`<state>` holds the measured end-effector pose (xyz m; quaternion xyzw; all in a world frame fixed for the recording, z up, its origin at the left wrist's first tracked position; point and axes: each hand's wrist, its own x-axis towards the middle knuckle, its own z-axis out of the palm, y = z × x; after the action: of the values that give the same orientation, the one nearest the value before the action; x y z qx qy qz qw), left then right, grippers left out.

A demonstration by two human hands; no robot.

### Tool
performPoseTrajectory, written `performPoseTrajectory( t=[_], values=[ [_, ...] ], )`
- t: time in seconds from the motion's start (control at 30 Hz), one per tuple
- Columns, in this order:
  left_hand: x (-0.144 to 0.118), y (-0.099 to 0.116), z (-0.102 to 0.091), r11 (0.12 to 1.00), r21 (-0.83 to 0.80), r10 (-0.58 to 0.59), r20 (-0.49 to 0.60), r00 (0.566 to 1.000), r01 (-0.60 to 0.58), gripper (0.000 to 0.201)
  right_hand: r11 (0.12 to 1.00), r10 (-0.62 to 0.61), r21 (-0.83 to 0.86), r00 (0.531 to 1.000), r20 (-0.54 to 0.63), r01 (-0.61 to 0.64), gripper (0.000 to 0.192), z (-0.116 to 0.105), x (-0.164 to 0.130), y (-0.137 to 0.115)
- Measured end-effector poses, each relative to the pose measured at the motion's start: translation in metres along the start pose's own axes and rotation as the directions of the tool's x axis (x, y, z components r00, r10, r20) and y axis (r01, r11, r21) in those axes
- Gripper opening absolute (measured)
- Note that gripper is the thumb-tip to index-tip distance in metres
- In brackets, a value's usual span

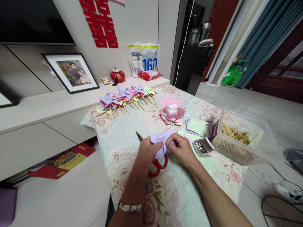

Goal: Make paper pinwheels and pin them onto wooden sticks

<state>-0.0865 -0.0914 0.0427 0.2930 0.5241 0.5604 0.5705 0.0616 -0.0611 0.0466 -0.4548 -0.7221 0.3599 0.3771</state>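
Left hand and right hand both pinch a purple paper pinwheel. Scissors lie beneath them on the tablecloth.

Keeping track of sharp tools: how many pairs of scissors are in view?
1: the red-handled scissors on the tablecloth, partly hidden by the purple paper and the left hand. Any others could be hidden.

The lilac pinwheel is smooth, matt paper. The scissors have glossy red plastic handles and a dark metal blade. Small pins shine like bare metal; matt wooden sticks fill a clear, smooth plastic bin; patterned cloth covers the counter.
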Motion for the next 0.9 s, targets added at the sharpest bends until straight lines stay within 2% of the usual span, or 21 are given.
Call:
performPoseTrajectory(
  t=[0.67,0.8,0.9],
  values=[
    [0.0004,0.0017,0.0007,1.0,0.021,0.001,0.014,1.0,-0.002,0.019,1.0,0.027,0.016,1.0,0.002,-0.027,0.009,0.0002,-0.0001,0.0003],
    [0.0018,0.0003,-0.0024,1.0,0.03,0.0,0.035,0.999,-0.001,0.022,0.995,0.03,0.091,0.999,0.041,-0.033,0.009,-0.0024,0.0001,-0.001],
    [0.0023,0.0003,-0.006,0.999,0.041,-0.013,0.078,0.997,0.01,0.022,0.978,0.076,0.185,0.992,0.103,-0.095,0.013,-0.0087,0.0008,-0.0018]
  ],
)
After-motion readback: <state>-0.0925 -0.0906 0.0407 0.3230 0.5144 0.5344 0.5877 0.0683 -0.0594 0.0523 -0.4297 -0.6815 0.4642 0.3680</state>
